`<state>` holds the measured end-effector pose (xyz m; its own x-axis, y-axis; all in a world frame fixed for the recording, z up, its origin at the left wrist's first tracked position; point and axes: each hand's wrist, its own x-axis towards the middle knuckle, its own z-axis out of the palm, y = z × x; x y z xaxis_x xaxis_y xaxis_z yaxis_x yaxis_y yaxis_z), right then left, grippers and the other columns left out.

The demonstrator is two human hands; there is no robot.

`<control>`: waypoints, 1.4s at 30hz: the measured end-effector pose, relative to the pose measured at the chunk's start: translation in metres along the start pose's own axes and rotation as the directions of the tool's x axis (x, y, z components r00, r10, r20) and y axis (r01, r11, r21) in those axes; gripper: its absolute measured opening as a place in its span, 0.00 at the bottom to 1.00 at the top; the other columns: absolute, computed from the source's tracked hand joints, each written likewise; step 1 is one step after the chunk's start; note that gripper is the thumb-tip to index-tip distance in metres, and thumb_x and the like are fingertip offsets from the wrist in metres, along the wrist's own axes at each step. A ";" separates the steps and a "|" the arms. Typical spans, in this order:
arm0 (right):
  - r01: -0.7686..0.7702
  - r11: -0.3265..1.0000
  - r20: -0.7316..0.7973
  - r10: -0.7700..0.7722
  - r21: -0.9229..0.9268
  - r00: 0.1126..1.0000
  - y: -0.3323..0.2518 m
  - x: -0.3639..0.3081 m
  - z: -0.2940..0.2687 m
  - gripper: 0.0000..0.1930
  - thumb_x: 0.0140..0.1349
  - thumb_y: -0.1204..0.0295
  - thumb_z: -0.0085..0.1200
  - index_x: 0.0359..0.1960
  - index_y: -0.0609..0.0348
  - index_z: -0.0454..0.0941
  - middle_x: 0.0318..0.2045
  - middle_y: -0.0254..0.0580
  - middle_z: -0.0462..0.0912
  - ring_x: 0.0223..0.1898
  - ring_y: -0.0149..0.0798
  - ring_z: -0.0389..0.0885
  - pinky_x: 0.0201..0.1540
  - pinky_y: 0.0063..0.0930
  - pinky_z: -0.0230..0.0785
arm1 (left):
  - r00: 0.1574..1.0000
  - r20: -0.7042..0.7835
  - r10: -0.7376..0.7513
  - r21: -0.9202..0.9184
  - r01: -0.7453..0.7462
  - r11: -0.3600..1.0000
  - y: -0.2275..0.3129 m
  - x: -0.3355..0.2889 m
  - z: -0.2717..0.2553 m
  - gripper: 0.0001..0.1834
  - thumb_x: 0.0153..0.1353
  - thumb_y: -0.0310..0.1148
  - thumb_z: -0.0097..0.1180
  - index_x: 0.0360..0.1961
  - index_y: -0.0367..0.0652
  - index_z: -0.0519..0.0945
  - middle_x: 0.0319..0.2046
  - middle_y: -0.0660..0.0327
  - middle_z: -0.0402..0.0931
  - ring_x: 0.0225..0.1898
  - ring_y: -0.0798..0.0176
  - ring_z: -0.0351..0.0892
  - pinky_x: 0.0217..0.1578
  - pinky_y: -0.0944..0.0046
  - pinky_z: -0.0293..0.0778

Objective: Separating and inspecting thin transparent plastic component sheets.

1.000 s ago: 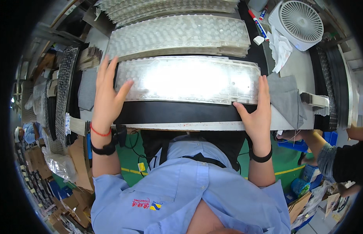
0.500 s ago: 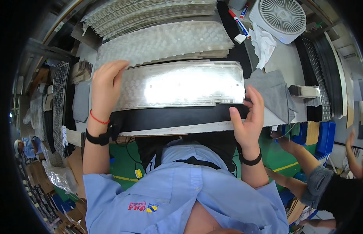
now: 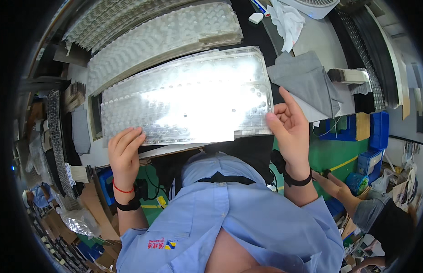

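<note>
A glossy, see-through plastic sheet point(image 3: 168, 98), long and marked with rows of small dots like a keyboard layout, lies across the bench in front of me, with strong glare over its middle. My left hand point(image 3: 125, 152) has its fingertips over the near left corner, the thumb hidden. At the right end, my right hand point(image 3: 291, 129) has the thumb against the sheet's edge and several fingers curled beside it, while the index finger points upward. Behind the sheet is a stack of similar translucent sheets point(image 3: 161, 43).
More stacked sheets point(image 3: 116, 20) fill the back left. A grey cloth point(image 3: 304, 77), crumpled white tissue point(image 3: 286, 22), white eraser-like block point(image 3: 256, 18) and part of a white fan point(image 3: 313, 7) lie to the right. Another person's arm point(image 3: 338, 186) shows at the lower right.
The sheet has come nearer to me and turned slightly. My left hand has gone from its far left corner down to the near left corner; my right thumb now meets the right edge.
</note>
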<state>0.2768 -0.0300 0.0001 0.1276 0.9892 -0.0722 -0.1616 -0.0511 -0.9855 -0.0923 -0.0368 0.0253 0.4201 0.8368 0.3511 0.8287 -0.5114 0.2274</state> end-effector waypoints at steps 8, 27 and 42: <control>0.161 0.885 0.078 -0.141 -0.436 0.987 -0.002 0.004 -0.002 0.32 0.54 0.79 0.66 0.62 0.70 0.67 0.35 0.33 0.73 0.32 0.23 0.68 0.31 0.15 0.64 | 0.999 -0.034 0.010 0.008 -0.009 1.000 -0.006 -0.009 0.009 0.15 0.51 0.14 0.57 0.39 0.38 0.82 0.44 0.57 0.82 0.50 0.50 0.78 0.51 0.56 0.71; 0.740 0.345 0.365 -0.702 -0.578 0.612 0.006 -0.008 -0.002 0.39 0.42 0.57 0.73 0.58 0.56 0.72 0.56 0.49 0.73 0.54 0.55 0.71 0.57 0.45 0.64 | 0.992 -0.124 -0.011 -0.002 0.011 1.000 -0.010 -0.008 0.006 0.16 0.52 0.13 0.55 0.41 0.39 0.81 0.43 0.57 0.82 0.48 0.52 0.79 0.50 0.57 0.69; 0.133 0.984 0.000 -0.134 0.117 0.991 -0.004 0.017 0.025 0.11 0.66 0.79 0.53 0.49 0.69 0.72 0.38 0.42 0.80 0.37 0.25 0.80 0.35 0.16 0.72 | 0.998 -0.048 0.045 0.315 -0.027 0.949 -0.027 0.079 -0.056 0.22 0.59 0.17 0.54 0.56 0.40 0.77 0.50 0.55 0.78 0.51 0.52 0.74 0.55 0.57 0.65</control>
<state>0.2548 -0.0097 0.0063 0.1476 0.9872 0.0608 -0.2565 0.0976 -0.9616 -0.1025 0.0319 0.0980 0.4385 0.8026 0.4045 0.8912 -0.4465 -0.0802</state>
